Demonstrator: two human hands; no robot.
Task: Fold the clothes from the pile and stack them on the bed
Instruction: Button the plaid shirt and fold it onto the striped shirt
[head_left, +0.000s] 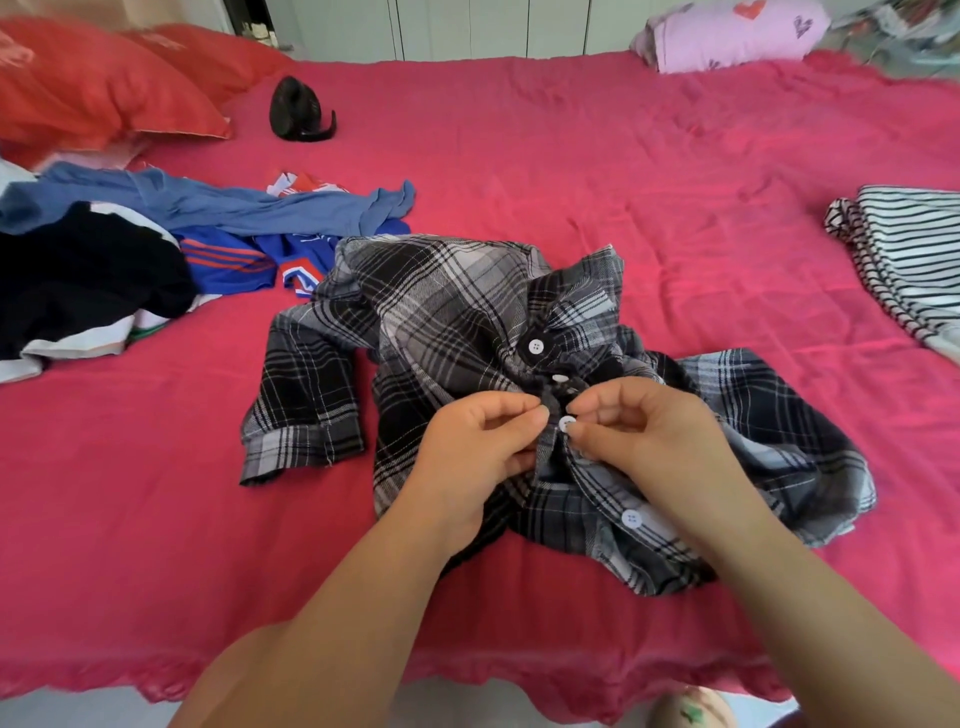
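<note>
Crimson bedspread covers the bed (675, 156), wrinkled across its whole width. A black-and-grey plaid shirt (441, 312) lies rumpled near the front edge, front side up, with one sleeve spread out to the left. Both hands meet at the shirt's front opening. The left hand (483, 447) has its fingers curled and pinches one edge of the placket. The right hand (660, 441), fingers also curled, pinches the other edge right at a white button (565, 423).

The pile of unfolded clothes (130, 249) sits to the left, with blue, black and blue-and-orange garments tangled together. A black-and-white striped garment (914, 244) lies at the right edge, well apart from the shirt. Red pillows (104, 88) rest at the far left, with a small black object (296, 111) near them. A pink heart-print bundle (737, 36) sits at the far side.
</note>
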